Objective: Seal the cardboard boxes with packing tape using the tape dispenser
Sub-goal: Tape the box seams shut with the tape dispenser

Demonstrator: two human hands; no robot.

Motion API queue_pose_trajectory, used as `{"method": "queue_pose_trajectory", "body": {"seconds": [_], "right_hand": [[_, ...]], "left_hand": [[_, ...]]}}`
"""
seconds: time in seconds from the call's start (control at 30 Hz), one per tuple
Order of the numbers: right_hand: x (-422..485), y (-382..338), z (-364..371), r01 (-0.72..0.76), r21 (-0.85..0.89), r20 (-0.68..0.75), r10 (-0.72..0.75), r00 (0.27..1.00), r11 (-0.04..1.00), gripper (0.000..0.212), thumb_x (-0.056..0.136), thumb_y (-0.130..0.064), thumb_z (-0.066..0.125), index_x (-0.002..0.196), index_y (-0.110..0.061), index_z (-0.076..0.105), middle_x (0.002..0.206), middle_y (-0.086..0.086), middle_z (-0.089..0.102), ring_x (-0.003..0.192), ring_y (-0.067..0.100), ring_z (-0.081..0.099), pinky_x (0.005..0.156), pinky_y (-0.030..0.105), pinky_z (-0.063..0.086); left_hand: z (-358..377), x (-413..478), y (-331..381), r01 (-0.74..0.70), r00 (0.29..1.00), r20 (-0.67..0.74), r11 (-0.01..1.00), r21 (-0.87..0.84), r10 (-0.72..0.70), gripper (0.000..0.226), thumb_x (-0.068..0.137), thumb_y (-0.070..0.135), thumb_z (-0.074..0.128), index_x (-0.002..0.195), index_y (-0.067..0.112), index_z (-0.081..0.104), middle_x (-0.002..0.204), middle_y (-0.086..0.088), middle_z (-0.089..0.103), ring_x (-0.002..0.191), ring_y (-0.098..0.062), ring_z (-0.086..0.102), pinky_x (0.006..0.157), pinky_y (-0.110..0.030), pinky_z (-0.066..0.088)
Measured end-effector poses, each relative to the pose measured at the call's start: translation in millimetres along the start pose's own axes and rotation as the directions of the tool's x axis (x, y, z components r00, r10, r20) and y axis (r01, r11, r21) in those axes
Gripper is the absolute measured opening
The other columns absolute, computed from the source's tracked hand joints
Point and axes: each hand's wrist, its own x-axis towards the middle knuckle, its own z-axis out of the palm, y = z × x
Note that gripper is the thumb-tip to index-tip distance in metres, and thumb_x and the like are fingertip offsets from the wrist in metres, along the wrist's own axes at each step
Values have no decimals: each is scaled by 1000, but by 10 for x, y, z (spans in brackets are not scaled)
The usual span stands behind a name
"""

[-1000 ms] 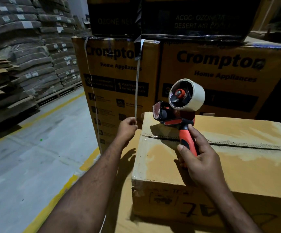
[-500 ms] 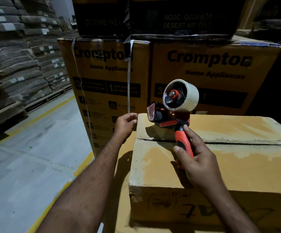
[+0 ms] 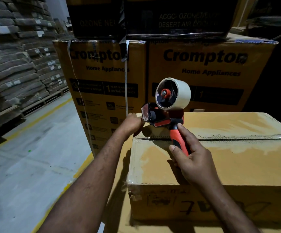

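Right hand [image 3: 192,163] grips the tape dispenser [image 3: 163,117] over the cardboard box [image 3: 229,167] seam. Left hand [image 3: 132,123] is at its far-left corner, fingers hidden, grip unclear. Open floor [image 3: 27,165] lies left.

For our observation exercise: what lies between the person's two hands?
The tape dispenser, held by the right hand, its front beside the left hand; head view.

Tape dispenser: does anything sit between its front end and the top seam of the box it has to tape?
Only the left hand, at the box's left edge right beside the tape dispenser's front end. The visible seam lies bare; the right hand holds the handle.
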Motion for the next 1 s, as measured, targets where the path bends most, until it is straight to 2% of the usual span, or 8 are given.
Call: {"method": "queue_pose_trajectory", "body": {"seconds": [0.07,0.17,0.3,0.47,0.57,0.7,0.8,1.0], "right_hand": [[2,2,-9,-3,-15,-7,3,1000,1000,67,92,-35,66,149,-46,33,116,-21,48,83,-4,58,66,16,54],[-8,11,-5,-10,-14,-22,10,1000,1000,67,92,-36,66,149,-46,34,107,-27,51,78,1,62,63,21,57],[-8,22,26,-19,-33,-65,17,998,999,66,92,-37,66,150,-44,34,97,-27,53,73,4,63,61,26,58],[-63,-17,-3,-26,-36,-93,23,995,999,66,93,-34,66,151,-41,34,104,-7,60,62,2,61,51,12,49],[-74,-44,12,-19,-41,-105,15,994,999,66,93,-34,65,151,-39,35,110,-11,55,77,12,65,62,21,54],[-94,-67,3,-16,-36,-120,12,993,999,66,93,-32,66,151,-37,35,113,-11,52,85,18,65,71,27,56],[-113,-53,-12,-14,-42,-130,8,991,999,66,94,-32,65,152,-37,34,114,-11,51,83,16,63,68,23,54],[-89,-93,3,-3,-67,-149,-7,989,998,65,95,-29,64,153,-31,35,127,-6,56,95,8,52,74,13,44]], "left_hand": [[53,49,-36,38,998,50,998,-46,-35,78,87,65,61,148,23,39,148,-11,48,126,-24,52,101,-42,49],[79,-110,59,11,999,43,990,-144,-5,49,101,36,54,145,17,42,126,-5,61,101,-17,55,76,-31,42],[88,-223,40,43,998,52,970,-239,-31,66,107,35,43,162,15,12,164,-3,25,147,-23,34,119,-38,29],[125,-479,-160,29,996,88,963,-269,-6,74,102,57,42,161,19,17,166,0,22,151,-20,27,119,-35,23],[120,-631,-320,50,993,118,984,-173,-30,115,67,98,44,157,29,29,167,1,21,153,-20,20,123,-52,20],[129,-1185,-188,85,990,135,926,-369,-37,52,101,62,41,139,27,49,131,-5,66,114,-18,68,91,-39,58],[193,-1590,-211,86,990,139,882,-464,-24,35,105,54,33,113,37,63,92,6,79,85,-13,76,66,-29,60],[347,-1979,-502,-24,994,69,802,-597,82,88,84,85,21,155,34,36,140,1,62,126,-18,61,109,-49,47]]}}
